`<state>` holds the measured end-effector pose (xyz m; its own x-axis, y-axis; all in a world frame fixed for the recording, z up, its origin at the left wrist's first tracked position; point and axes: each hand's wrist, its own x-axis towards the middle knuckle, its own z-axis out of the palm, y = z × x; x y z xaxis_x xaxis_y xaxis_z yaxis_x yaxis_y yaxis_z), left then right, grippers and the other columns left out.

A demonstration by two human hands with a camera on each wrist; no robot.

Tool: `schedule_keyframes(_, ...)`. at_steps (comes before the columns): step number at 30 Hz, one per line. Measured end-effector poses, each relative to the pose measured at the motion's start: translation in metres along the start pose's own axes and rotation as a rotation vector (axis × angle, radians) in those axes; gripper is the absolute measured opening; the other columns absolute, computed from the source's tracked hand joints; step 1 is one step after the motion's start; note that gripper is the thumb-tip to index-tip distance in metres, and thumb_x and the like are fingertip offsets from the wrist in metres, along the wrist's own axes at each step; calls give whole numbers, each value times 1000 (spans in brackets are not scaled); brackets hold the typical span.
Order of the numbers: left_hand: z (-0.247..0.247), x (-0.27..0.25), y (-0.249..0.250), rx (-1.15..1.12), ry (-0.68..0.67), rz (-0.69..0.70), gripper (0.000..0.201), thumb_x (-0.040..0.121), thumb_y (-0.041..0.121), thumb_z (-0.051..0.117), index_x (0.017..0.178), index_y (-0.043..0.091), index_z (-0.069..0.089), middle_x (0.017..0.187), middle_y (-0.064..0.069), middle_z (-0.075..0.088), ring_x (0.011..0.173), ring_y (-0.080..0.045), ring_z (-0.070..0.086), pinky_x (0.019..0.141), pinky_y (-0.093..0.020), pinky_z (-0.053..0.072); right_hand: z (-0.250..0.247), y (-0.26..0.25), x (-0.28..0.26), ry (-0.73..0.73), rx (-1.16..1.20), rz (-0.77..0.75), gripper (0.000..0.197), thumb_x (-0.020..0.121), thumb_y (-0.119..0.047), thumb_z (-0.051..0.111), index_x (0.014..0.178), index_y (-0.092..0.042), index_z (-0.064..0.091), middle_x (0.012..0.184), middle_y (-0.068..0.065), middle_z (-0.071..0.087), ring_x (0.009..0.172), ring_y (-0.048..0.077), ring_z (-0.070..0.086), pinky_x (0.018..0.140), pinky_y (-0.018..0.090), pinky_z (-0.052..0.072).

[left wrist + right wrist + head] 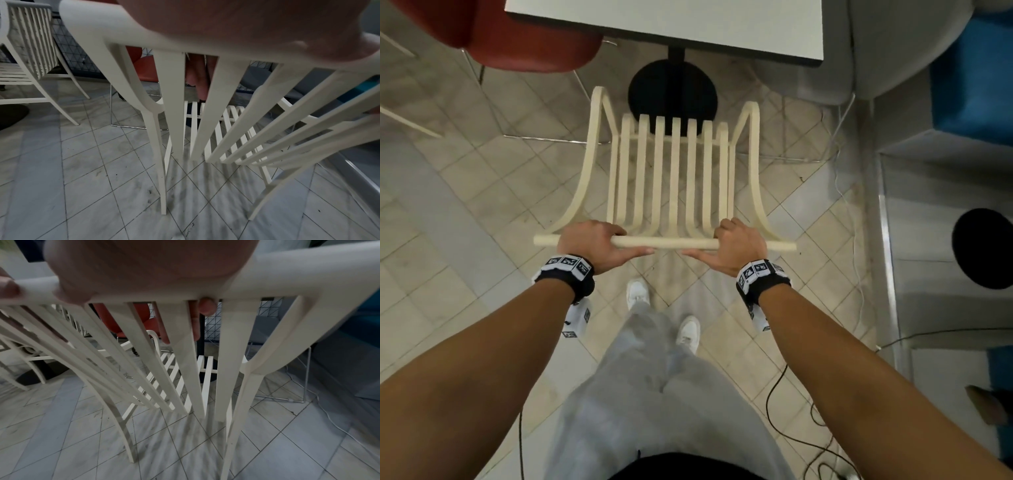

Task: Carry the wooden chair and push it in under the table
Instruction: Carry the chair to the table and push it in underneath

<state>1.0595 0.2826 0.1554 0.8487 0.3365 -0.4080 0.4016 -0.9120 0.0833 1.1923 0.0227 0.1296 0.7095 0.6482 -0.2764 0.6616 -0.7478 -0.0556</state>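
Both your hands, left (594,245) and right (736,248), grip chair (673,171) top rail; carry step. Next: push seat under table (664,24), clear black base (673,90).

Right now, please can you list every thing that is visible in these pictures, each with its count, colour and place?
cream slatted wooden chair: one, cream, in front of the person, held by its top rail
white square table: one, white top on a black post, ahead of the chair
black round table base: one, black, on the floor beyond the seat
red shell chair: one, red, left of the table
second cream slatted chair: one, cream, far left
blue upholstered seat: one, blue, right
tiled floor: pale grey
cables: several, white and black, right side of the floor
left hand: grip on the top rail
right hand: grip on the top rail
white shoes: two
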Motion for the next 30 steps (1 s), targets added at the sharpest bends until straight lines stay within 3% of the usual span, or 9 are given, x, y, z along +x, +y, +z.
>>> schedule_keyframes(6, -11, 31, -18, 27, 8, 41, 94, 50, 110, 20, 71, 33, 70, 52, 9, 61, 53, -16, 60, 60, -33, 58, -14, -9, 28, -14, -30, 43, 98, 68, -103, 20, 73, -18, 71, 80, -3, 64, 74, 20, 62, 62, 36, 55)
schedule_keyframes(13, -35, 72, -33, -23, 5, 55, 94, 49, 110, 23, 76, 35, 72, 56, 10, 64, 58, -14, 61, 59, -29, 54, -23, -7, 74, -11, -31, 57, 96, 67, -103, 20, 71, -21, 68, 80, -6, 64, 74, 19, 62, 62, 36, 55)
schedule_keyframes(16, -44, 90, -35, -22, 6, 48, 95, 49, 110, 22, 76, 35, 73, 55, 10, 63, 58, -13, 61, 58, -29, 51, -25, -5, 90, 40, -47, 49, 94, 71, -100, 21, 77, -19, 68, 79, -4, 66, 72, 20, 63, 61, 35, 52)
schedule_keyframes(19, -52, 112, -36, -36, 6, 44, 94, 49, 110, 23, 75, 34, 72, 53, 9, 61, 59, -16, 62, 66, -34, 58, -23, -6, 104, 129, -56, 112, 93, 76, -97, 20, 88, -18, 68, 83, -1, 70, 76, 24, 63, 73, 39, 46)
schedule_keyframes(23, -62, 139, -35, -52, 21, 35, 98, 47, 111, 23, 81, 34, 74, 59, 7, 64, 66, -21, 63, 73, -37, 58, -27, -7, 126, 166, -39, 222, 97, 79, -94, 16, 91, -13, 69, 89, 3, 71, 86, 29, 61, 89, 51, 42)
schedule_keyframes(27, -67, 159, -31, -16, 117, 24, 95, 54, 108, 25, 77, 31, 75, 61, 6, 60, 74, -24, 59, 86, -44, 46, -32, 0, 151, 148, 43, 253, 93, 79, -93, 27, 94, -11, 69, 93, 7, 71, 92, 30, 59, 89, 51, 44)
schedule_keyframes(30, -58, 161, -33, -15, 248, 21, 91, 62, 104, 28, 75, 27, 75, 69, 5, 69, 81, -26, 59, 87, -49, 39, -31, 16, 160, 166, 218, 170, 74, 82, -84, 43, 102, -17, 68, 99, 1, 68, 97, 23, 54, 88, 44, 39)
